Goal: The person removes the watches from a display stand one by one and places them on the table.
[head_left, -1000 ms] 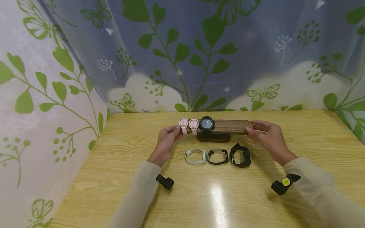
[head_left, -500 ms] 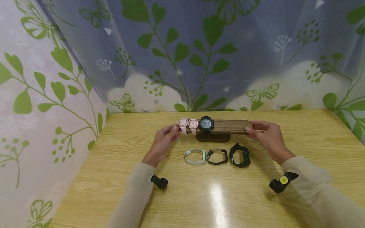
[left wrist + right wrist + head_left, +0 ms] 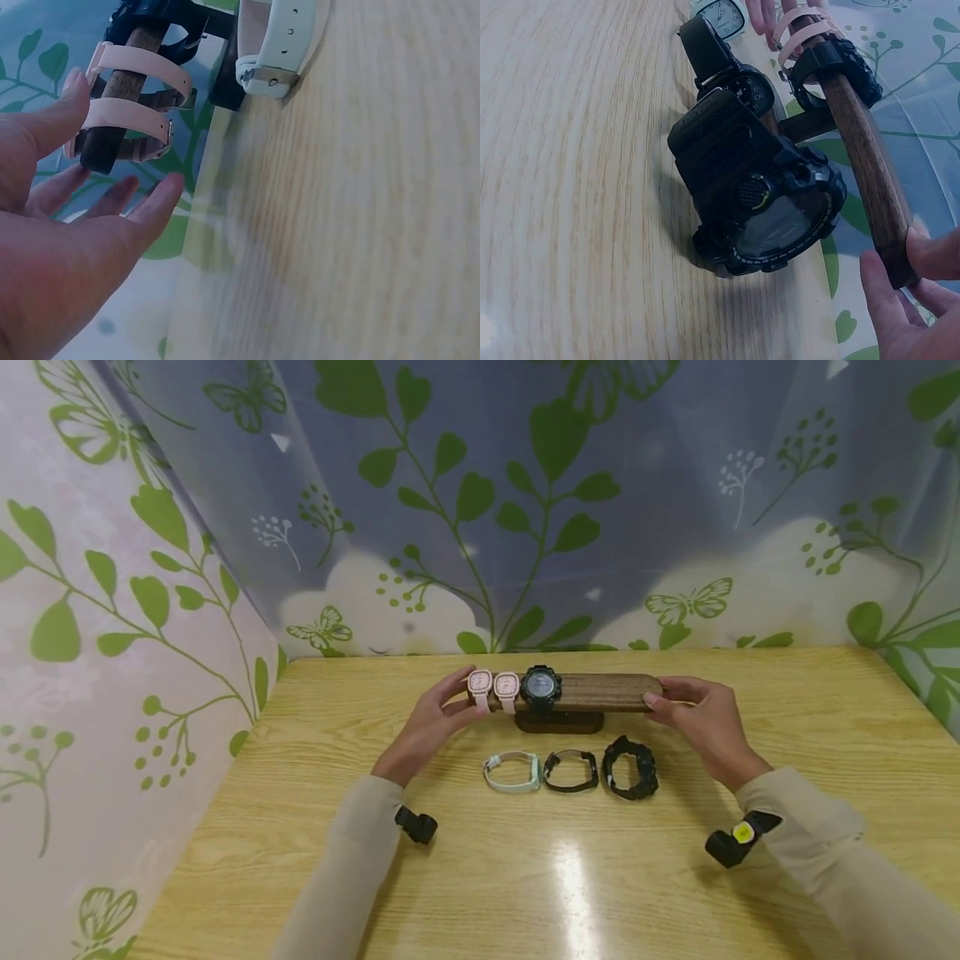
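Note:
A brown wooden watch stand point(image 3: 609, 692) with a T-shaped bar carries two pink watches point(image 3: 479, 682) at its left end and a large dark digital watch point(image 3: 541, 685) beside them. My right hand point(image 3: 708, 720) pinches the bar's bare right end between thumb and fingers. At the opposite end, my left hand point(image 3: 427, 724) spreads its fingers around the tip. The left wrist view shows the left thumb point(image 3: 71, 105) close beside the pink straps point(image 3: 124, 114), the other fingers apart below the bar's tip.
In front of the stand, a mint-green watch point(image 3: 535, 772), a slim black watch point(image 3: 573, 790) and a bulky black watch point(image 3: 647, 772) lie in a row on the wooden table point(image 3: 300, 860). A leaf-patterned curtain point(image 3: 675, 527) hangs behind the table's back edge.
My left hand has drawn slightly left from the bar's end and spread its fingers, the index finger rising behind the pink watch. The right hand keeps its hold; the watches stay put.

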Demonstrator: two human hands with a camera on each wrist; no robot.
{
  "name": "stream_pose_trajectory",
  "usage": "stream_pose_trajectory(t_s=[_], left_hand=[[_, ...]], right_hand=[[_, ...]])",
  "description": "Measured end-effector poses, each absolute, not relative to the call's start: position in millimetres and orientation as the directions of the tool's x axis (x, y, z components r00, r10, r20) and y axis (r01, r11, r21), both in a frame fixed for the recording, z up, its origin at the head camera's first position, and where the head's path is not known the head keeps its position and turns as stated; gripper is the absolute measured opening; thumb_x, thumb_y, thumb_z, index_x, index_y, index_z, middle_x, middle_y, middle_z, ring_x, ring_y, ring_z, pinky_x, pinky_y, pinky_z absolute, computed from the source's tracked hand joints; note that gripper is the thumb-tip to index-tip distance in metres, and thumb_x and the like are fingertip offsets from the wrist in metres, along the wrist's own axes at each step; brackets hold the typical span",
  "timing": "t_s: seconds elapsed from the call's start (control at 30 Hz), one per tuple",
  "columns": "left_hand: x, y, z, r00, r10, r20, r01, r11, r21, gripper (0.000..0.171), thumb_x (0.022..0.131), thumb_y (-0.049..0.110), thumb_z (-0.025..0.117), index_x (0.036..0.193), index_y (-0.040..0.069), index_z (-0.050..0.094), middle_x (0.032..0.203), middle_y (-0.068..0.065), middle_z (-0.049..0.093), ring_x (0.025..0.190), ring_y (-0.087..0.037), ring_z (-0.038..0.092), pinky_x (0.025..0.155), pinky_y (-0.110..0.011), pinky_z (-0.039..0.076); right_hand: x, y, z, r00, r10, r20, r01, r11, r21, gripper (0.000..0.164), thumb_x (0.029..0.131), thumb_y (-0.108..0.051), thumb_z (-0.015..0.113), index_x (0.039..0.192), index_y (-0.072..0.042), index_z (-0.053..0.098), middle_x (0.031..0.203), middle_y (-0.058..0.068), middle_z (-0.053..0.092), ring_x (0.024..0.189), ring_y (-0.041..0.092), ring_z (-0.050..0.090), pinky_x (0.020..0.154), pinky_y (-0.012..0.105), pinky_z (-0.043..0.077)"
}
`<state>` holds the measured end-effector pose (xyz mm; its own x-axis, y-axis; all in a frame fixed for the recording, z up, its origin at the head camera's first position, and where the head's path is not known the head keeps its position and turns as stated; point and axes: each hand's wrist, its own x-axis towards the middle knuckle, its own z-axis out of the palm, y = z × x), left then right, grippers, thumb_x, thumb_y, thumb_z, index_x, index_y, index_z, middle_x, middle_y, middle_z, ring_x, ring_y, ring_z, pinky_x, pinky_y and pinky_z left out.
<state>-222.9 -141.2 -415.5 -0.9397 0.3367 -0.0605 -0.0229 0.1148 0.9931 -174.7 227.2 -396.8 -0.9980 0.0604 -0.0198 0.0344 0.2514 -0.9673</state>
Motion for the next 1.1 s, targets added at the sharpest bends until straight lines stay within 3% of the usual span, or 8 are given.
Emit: stream_pose_trajectory(t_s=[0.17, 0.5, 0.93, 1.1], left_hand=[[-228.2, -136.9, -415.6, -0.925, 0.377, -0.042, -0.008, 0.091, 0.996, 0.072, 0.094, 0.012, 0.075, 0.156, 0.025, 0.04, 0.156, -0.001, 0.041, 0.136, -0.026, 0.05, 0.106, -0.038, 0.05], [-236.4, -130.7, -414.1, -0.902, 0.431, -0.001, 0.012, 0.027, 1.0, 0.074, 0.091, -0.004, 0.073, 0.155, 0.018, 0.041, 0.155, -0.009, 0.041, 0.133, -0.03, 0.051, 0.098, -0.034, 0.056], [-240.4, -131.6, -417.5, -0.906, 0.424, -0.018, -0.019, 0.002, 1.0, 0.07, 0.092, -0.009, 0.068, 0.154, 0.009, 0.04, 0.151, -0.01, 0.042, 0.128, -0.033, 0.054, 0.098, -0.039, 0.057], [-238.6, -135.4, -417.6, -0.91, 0.413, -0.019, -0.026, -0.011, 1.0, 0.069, 0.092, -0.009, 0.069, 0.153, 0.012, 0.043, 0.151, -0.011, 0.042, 0.125, -0.034, 0.057, 0.097, -0.042, 0.057]], right_hand=[[-175.1, 227.2, -397.3, -0.998, 0.065, -0.02, 0.036, 0.256, -0.966, 0.055, 0.1, -0.018, 0.066, 0.146, 0.006, 0.048, 0.123, 0.02, 0.056, 0.089, 0.009, 0.073, 0.09, 0.034, 0.059], [-175.6, 228.1, -398.4, -0.999, 0.053, -0.007, 0.021, 0.254, -0.967, 0.056, 0.1, -0.017, 0.066, 0.146, 0.007, 0.047, 0.123, 0.02, 0.056, 0.089, 0.01, 0.073, 0.088, 0.031, 0.06], [-176.4, 228.1, -398.0, -0.998, 0.057, -0.023, 0.036, 0.226, -0.973, 0.055, 0.1, -0.014, 0.066, 0.147, 0.007, 0.046, 0.126, 0.023, 0.054, 0.087, 0.005, 0.072, 0.088, 0.031, 0.06], [-175.7, 227.4, -396.6, -0.998, 0.059, -0.02, 0.033, 0.224, -0.974, 0.055, 0.1, -0.014, 0.066, 0.146, 0.008, 0.046, 0.122, 0.023, 0.055, 0.085, 0.005, 0.072, 0.087, 0.031, 0.06]])
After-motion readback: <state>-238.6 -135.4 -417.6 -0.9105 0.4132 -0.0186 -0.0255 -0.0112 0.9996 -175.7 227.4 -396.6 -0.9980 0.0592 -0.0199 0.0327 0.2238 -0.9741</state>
